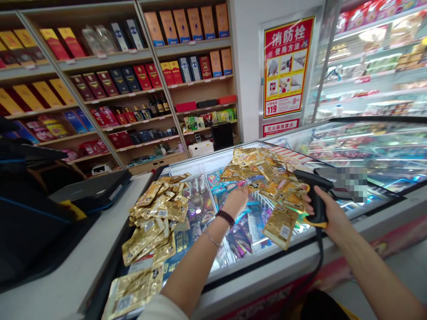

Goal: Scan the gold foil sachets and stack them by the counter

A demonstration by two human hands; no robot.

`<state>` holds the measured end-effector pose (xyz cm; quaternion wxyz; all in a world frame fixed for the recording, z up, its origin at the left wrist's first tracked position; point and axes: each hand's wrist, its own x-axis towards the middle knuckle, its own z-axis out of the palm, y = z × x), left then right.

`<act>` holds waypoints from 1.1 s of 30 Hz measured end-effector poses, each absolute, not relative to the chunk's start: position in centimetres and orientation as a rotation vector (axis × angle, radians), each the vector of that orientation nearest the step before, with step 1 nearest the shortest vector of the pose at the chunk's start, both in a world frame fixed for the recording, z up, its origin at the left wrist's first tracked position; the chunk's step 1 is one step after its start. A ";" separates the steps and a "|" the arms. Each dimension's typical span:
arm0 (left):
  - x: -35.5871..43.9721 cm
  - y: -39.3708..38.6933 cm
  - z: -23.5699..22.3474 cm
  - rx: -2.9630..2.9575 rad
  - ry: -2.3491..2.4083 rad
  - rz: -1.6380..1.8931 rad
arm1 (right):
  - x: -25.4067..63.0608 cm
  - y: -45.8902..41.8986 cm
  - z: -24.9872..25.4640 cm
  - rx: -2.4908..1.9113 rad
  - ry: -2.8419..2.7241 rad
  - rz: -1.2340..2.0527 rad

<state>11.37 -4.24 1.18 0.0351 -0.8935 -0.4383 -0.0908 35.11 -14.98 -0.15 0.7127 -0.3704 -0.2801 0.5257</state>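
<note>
My right hand (328,211) is wrapped round the grip of a black and yellow barcode scanner (318,204), whose cable hangs down. Beaded bracelet at the wrist, my left hand (236,201) reaches over the glass to the edge of a heap of gold foil packets (267,171). Its fingers are closed on the edge of one gold packet (255,186); the fingertips are partly hidden. A single gold packet (281,226) lies below the scanner, barcode side up. To the left is a second pile of gold packets (156,213), with another gold packet (133,291) at its near end.
Under the packets is a glass-topped freezer (200,195) holding colourful wrapped goods. At left, a counter (83,262) carries dark checkout equipment (90,191). Shelves of boxed goods (120,82) line the back wall. A lit display cooler (373,66) stands at right.
</note>
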 end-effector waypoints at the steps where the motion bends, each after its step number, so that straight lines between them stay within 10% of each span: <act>1: 11.1 -4.3 1.2 -2.757 -1.382 -0.305 | 35.1 -14.9 -0.2 -0.826 -0.621 1.170; 6: 8.7 -4.1 0.6 -2.786 -1.576 -0.698 | 35.0 -14.8 -0.1 -0.859 -0.639 1.193; 16: 5.4 -4.1 1.4 -2.585 -1.839 -2.918 | 34.3 -14.5 -0.5 -0.905 -0.648 1.149; 33: 2.0 -5.5 0.8 -2.366 -1.751 -3.479 | 30.8 -15.4 1.3 -1.054 -0.779 1.183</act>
